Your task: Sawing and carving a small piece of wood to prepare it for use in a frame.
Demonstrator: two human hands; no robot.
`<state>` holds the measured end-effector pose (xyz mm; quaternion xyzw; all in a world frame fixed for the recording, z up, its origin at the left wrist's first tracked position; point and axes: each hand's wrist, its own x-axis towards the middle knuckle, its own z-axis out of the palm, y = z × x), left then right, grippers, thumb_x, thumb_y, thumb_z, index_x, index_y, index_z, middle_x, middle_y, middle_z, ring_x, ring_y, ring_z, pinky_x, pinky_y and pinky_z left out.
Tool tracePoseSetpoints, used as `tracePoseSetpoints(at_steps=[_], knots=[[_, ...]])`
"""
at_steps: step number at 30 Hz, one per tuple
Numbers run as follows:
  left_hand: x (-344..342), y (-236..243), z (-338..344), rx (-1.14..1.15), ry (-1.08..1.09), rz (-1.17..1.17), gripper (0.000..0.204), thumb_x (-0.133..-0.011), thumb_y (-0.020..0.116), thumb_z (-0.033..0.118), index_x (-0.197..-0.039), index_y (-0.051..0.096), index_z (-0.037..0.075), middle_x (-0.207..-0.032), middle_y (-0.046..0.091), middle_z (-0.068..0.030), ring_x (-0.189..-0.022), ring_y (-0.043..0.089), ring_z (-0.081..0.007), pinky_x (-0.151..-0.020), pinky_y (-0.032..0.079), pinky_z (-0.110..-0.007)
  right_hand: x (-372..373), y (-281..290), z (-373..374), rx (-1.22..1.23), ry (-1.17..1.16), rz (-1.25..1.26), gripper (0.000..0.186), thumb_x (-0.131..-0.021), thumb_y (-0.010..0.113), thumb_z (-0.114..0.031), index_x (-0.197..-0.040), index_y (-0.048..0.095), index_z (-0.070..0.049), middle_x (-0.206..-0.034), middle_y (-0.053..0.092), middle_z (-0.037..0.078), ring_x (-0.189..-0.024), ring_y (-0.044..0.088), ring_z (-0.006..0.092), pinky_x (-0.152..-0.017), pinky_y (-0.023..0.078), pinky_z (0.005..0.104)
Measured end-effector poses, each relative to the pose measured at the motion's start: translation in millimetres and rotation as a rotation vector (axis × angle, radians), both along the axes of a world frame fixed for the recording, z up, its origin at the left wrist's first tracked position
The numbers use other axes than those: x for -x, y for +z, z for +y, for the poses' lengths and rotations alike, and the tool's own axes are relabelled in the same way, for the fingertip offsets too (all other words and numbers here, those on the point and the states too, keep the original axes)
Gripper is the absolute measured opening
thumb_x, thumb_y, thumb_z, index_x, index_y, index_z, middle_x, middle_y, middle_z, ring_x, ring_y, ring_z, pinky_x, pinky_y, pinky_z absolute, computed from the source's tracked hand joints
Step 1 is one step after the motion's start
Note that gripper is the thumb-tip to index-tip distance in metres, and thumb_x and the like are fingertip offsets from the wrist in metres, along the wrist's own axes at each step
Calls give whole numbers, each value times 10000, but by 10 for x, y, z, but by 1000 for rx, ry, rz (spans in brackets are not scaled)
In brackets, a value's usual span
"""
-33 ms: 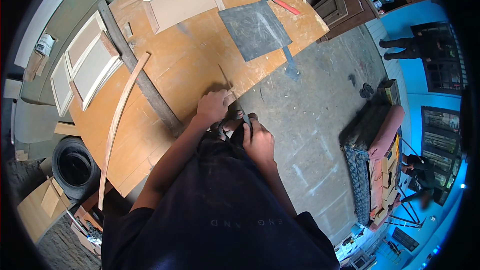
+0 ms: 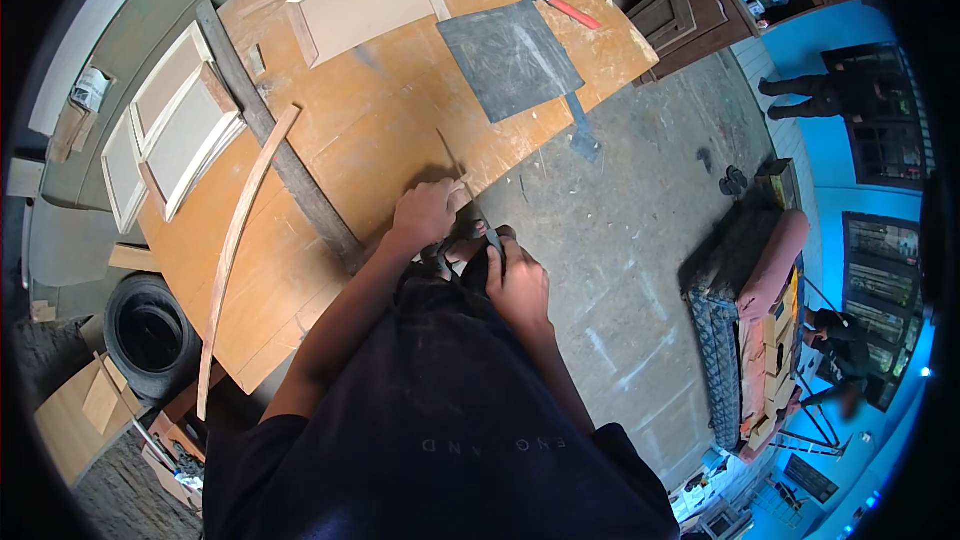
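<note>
At the near edge of the wooden table (image 2: 375, 130), my left hand (image 2: 425, 212) is closed, pressing a small pale wood piece (image 2: 460, 198) against the edge. My right hand (image 2: 522, 285) grips the grey handle of a long thin-bladed hand tool (image 2: 493, 238) beyond the edge, over the floor. Its narrow dark blade slants up and left past my left fingertips, over the tabletop. The blade shows almost edge-on, so its exact kind is unclear. My left fingers hide much of the wood piece.
A curved wood strip (image 2: 232, 250) and a dark plank (image 2: 285, 155) lie on the table's left. Framed panels (image 2: 370, 5), a black sheet (image 2: 510, 60) and a red-handled tool (image 2: 572, 13) lie farther off. Tyres (image 2: 150, 335) stand left; a sofa (image 2: 770, 270) stands right. Two other people are far right.
</note>
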<state>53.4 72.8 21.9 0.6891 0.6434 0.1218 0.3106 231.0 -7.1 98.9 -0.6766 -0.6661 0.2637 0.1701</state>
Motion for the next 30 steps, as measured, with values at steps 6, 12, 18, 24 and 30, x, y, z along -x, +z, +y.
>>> tracePoseSetpoints(at_steps=[6,12,18,24,30], knots=[[107,3,73,-10,-85,65,327,-889,589,340,-1024,605,43,-876,662,-248,-850,642,-435,-783,501,-549,-74,-75,4,12,43,-5,258,-951,569,-216,-1066,624,9,-910,674,272,-813,657,451,-723,528,499],[170,5,30,-31,-172,191,313,-816,582,292,-996,635,42,-841,679,-207,-825,673,-385,-757,535,-506,-162,-272,-96,33,95,83,269,-949,573,-216,-1079,623,15,-923,675,272,-829,658,453,-735,529,496],[246,-51,-119,11,-159,238,332,-781,589,318,-945,646,35,-820,679,-202,-805,675,-380,-743,541,-492,-192,-344,-197,-39,122,186,252,-945,583,-205,-1074,630,7,-904,677,263,-816,664,443,-711,534,482],[271,-41,-251,24,-160,240,313,-776,589,315,-910,659,41,-823,680,-198,-794,674,-372,-732,538,-493,-269,-565,-333,-79,138,96,190,-932,614,-236,-997,633,-59,-809,702,183,-699,694,367,-616,556,462],[337,-102,-364,-1,-161,266,352,-776,603,341,-942,651,34,-829,683,-194,-800,675,-369,-727,537,-478,-219,-727,-413,-150,148,136,171,-933,623,-224,-983,623,-61,-781,698,171,-662,689,355,-585,550,440]])
